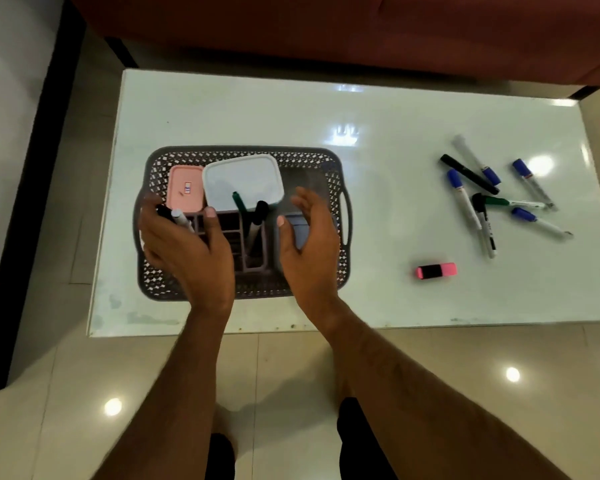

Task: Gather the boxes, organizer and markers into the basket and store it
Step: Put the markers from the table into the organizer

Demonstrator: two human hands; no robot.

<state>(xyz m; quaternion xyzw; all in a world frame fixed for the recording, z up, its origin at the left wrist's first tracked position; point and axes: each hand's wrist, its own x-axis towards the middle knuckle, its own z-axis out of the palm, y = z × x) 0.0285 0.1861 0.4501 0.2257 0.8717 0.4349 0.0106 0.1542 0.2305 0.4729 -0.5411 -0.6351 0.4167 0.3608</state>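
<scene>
Head view — left hand (187, 244) grips markers (175, 216) over basket (243, 154).

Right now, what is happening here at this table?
A person is packing things into a dark basket on the table. The pink box, the white box and the organizer with two markers in it are already inside. The left hand holds two markers over the organizer; the right hand hovers open beside it. Seven loose markers and a pink eraser lie on the table to the right.
</scene>
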